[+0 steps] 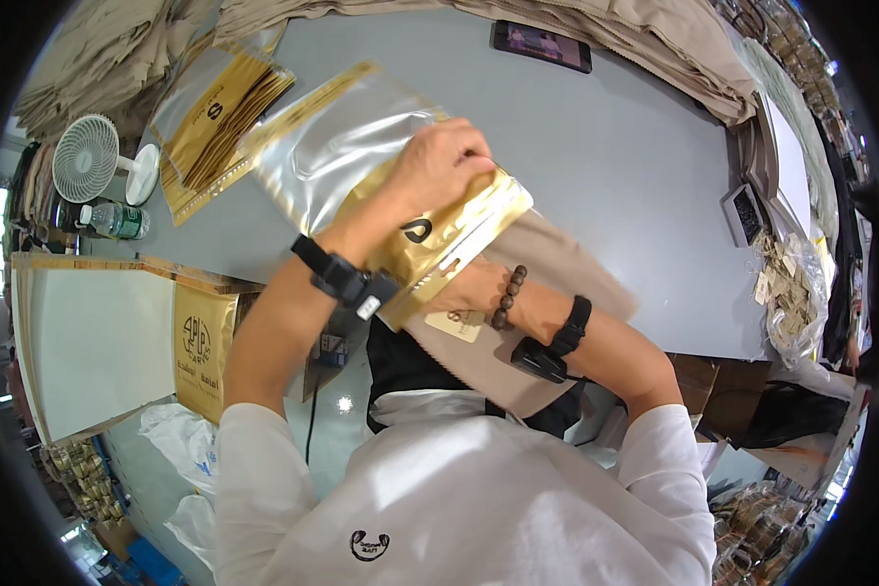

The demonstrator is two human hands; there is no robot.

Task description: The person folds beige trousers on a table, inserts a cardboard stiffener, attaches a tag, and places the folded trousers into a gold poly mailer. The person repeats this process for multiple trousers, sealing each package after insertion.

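Observation:
A clear and gold plastic bag (334, 137) lies slanted across the table in front of me. My left hand (441, 161) is closed on the bag's gold end, its fingers curled over the top edge. My right hand (467, 285) reaches under that end; its fingers are hidden behind the gold film. A folded beige cloth (557, 259) lies below and right of the bag, beneath my right forearm, partly covered by the bag. A cream tag (456, 325) shows on the cloth beside my right wrist.
A pile of gold bags (215, 117) lies at the back left, near a white fan (88, 159) and a water bottle (115, 221). A phone (542, 46) rests at the back. Beige cloth (645, 44) is heaped along the far edge. An open carton (98, 342) stands left.

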